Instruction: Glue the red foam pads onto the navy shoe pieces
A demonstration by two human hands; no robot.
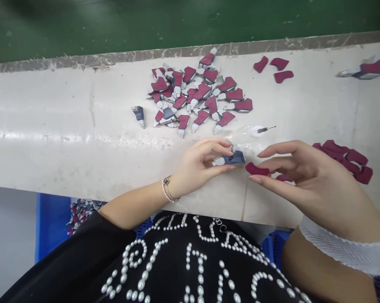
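Observation:
My left hand (205,162) pinches a small navy plastic part (236,158) that has a light grey tip pointing left. Just right of it, my right hand (299,172) holds a dark red shaped pad (256,169) between thumb and fingers. The pad and the navy part are close but apart. Behind my hands lies a clear bottle (251,131) with a thin dark needle tip, on its side. A loose pile of dark red pads (344,155) sits beyond my right hand, which partly covers some of them.
Farther back is a heap of navy-and-grey parts (196,92), most with red pads on top. One bare navy part (139,114) lies left of it. Three red pads (280,64) and a utility-knife-like tool (371,69) lie back right. A blue bin (51,223) of parts stands below the table edge.

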